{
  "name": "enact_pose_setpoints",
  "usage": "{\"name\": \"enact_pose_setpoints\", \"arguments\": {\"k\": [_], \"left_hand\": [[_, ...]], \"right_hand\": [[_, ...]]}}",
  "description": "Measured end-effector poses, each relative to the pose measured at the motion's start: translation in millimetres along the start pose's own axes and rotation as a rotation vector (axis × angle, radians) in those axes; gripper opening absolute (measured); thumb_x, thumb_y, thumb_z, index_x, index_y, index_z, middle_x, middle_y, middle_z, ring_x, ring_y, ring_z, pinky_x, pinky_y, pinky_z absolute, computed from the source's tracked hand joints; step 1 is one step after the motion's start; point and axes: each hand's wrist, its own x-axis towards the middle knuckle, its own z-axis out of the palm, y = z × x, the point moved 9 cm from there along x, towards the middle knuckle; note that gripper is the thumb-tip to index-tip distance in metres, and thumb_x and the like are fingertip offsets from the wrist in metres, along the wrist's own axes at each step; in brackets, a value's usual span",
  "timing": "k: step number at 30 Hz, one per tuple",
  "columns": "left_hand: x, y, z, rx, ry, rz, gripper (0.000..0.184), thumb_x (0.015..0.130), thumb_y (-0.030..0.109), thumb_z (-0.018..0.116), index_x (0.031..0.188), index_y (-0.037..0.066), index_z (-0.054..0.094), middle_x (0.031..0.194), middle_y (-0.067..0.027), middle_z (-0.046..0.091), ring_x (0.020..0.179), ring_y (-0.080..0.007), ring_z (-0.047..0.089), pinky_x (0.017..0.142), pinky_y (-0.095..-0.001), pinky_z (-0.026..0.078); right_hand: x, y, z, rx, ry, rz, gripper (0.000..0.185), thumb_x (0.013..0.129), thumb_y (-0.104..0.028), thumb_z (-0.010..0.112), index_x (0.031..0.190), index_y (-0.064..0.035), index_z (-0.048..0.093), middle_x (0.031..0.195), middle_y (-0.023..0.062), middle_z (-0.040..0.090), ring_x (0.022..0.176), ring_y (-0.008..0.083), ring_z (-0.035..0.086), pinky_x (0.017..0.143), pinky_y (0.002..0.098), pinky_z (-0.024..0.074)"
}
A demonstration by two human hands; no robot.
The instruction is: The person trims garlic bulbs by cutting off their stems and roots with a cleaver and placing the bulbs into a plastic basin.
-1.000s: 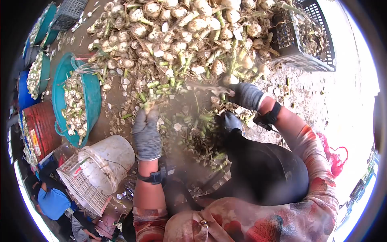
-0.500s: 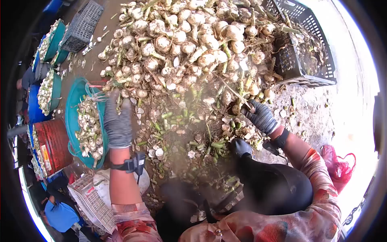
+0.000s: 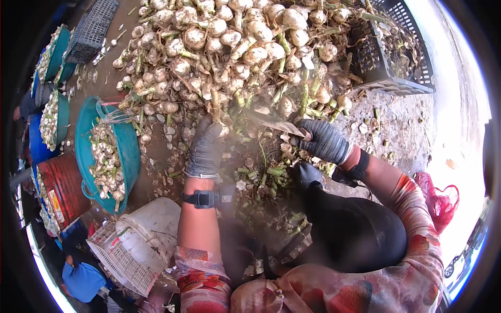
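My left hand (image 3: 204, 152), in a grey knit glove, is closed around a garlic bulb (image 3: 224, 130) at the near edge of the pile. Its thick stem points away from me; the fingers partly cover the bulb. In my gloved right hand (image 3: 324, 142) is a knife (image 3: 272, 123), gripped by the handle, its blurred blade pointing left towards the garlic. A large garlic pile (image 3: 235, 41) with stems and roots on lies beyond both hands. Cut stem pieces (image 3: 274, 177) and peelings cover the ground between my legs.
A teal tub (image 3: 131, 156) of trimmed garlic stands at left, near a red bucket (image 3: 65, 182). A white bucket (image 3: 151, 229) lies on a pale crate (image 3: 112, 258). A black crate (image 3: 404, 83) is at far right, a red net bag (image 3: 436, 201) below it. Another person (image 3: 83, 279) is at lower left.
My left hand has moved right from beside the teal tub and now holds a garlic bulb. My right hand has shifted slightly up and left, and the knife blade has swung flatter, towards the left hand.
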Motion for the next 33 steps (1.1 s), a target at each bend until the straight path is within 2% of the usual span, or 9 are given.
{"name": "enact_pose_setpoints", "arguments": {"k": [2, 4, 6, 8, 12, 14, 22, 24, 33], "left_hand": [[-10, -24, -2, -0.042, 0.044, -0.023, 0.044, 0.087, 0.021, 0.068, 0.127, 0.012, 0.054, 0.109, -0.0075, 0.060, 0.093, -0.0267, 0.062, 0.082, -0.0451, 0.054], [-25, -19, 9, 0.710, -0.036, 0.349, 0.032, 0.088, 0.020, 0.064, 0.115, 0.003, 0.058, 0.096, -0.0063, 0.061, 0.083, -0.0184, 0.061, 0.078, -0.0335, 0.054], [-48, -14, 20, 0.931, -0.023, 0.489, 0.029, 0.089, 0.020, 0.062, 0.110, 0.000, 0.060, 0.091, -0.0053, 0.061, 0.079, -0.0148, 0.060, 0.076, -0.0291, 0.053], [-49, -53, -12, 0.144, 0.019, -0.104, 0.035, 0.085, 0.031, 0.071, 0.107, 0.005, 0.062, 0.083, -0.0041, 0.063, 0.068, -0.0167, 0.061, 0.061, -0.0320, 0.054], [-71, -37, 22, 0.616, 0.078, 0.038, 0.023, 0.088, 0.017, 0.069, 0.105, 0.004, 0.061, 0.086, -0.0021, 0.062, 0.066, -0.0092, 0.057, 0.057, -0.0295, 0.052], [-79, -34, 49, 0.538, 0.153, -0.119, 0.023, 0.089, 0.014, 0.066, 0.109, 0.004, 0.062, 0.094, -0.0013, 0.062, 0.074, -0.0093, 0.058, 0.065, -0.0290, 0.052], [-69, -40, 54, 0.666, 0.020, -0.024, 0.027, 0.094, 0.021, 0.059, 0.108, -0.001, 0.064, 0.089, -0.0047, 0.064, 0.081, -0.0123, 0.054, 0.074, -0.0290, 0.046], [-65, -19, 39, 0.972, 0.247, 0.192, 0.020, 0.092, 0.018, 0.060, 0.100, 0.000, 0.064, 0.084, -0.0080, 0.062, 0.071, -0.0157, 0.054, 0.068, -0.0331, 0.047], [-71, 8, 18, 1.230, 0.346, 0.439, 0.030, 0.076, 0.005, 0.062, 0.105, -0.003, 0.060, 0.100, -0.0206, 0.058, 0.090, -0.0375, 0.057, 0.083, -0.0429, 0.046]], "right_hand": [[9, -33, 8, -0.159, -0.006, -0.128, 0.027, 0.085, -0.028, 0.066, 0.102, -0.0073, 0.059, 0.089, 0.0162, 0.063, 0.084, 0.0360, 0.062, 0.073, 0.0414, 0.0496], [14, -63, 17, -0.368, -0.024, -0.343, 0.030, 0.081, -0.029, 0.065, 0.103, -0.0085, 0.058, 0.085, 0.0163, 0.064, 0.082, 0.0377, 0.063, 0.072, 0.0446, 0.0506], [28, -14, 29, -0.466, -0.192, -0.076, 0.030, 0.082, -0.031, 0.064, 0.103, -0.0100, 0.059, 0.081, 0.0172, 0.065, 0.079, 0.0379, 0.064, 0.070, 0.0458, 0.0508], [21, 54, 29, -0.439, -0.223, 0.096, 0.033, 0.085, -0.039, 0.064, 0.097, -0.0079, 0.062, 0.084, 0.0163, 0.068, 0.082, 0.0355, 0.067, 0.070, 0.0443, 0.0512], [23, -2, 31, 0.238, -0.081, 0.048, 0.048, 0.081, -0.052, 0.070, 0.086, -0.0055, 0.058, 0.074, 0.0142, 0.062, 0.068, 0.0312, 0.060, 0.067, 0.0411, 0.0479], [35, -17, 39, 0.203, -0.104, 0.124, 0.031, 0.079, -0.024, 0.080, 0.088, -0.0023, 0.059, 0.080, -0.0001, 0.064, 0.076, 0.0048, 0.052, 0.067, 0.0265, 0.0481], [26, -21, 28, 0.088, -0.003, 0.014, 0.029, 0.087, -0.029, 0.070, 0.100, -0.0047, 0.063, 0.081, 0.0082, 0.066, 0.076, 0.0129, 0.062, 0.068, 0.0318, 0.0504], [14, -17, 15, -0.094, 0.034, 0.029, 0.035, 0.088, -0.039, 0.064, 0.097, -0.0053, 0.060, 0.081, 0.0187, 0.064, 0.079, 0.0378, 0.064, 0.070, 0.0439, 0.0501], [-40, 74, 48, -0.312, -0.231, 0.358, 0.041, 0.088, -0.045, 0.062, 0.096, -0.0047, 0.064, 0.080, 0.0159, 0.063, 0.077, 0.0329, 0.064, 0.072, 0.0410, 0.0500]]}}
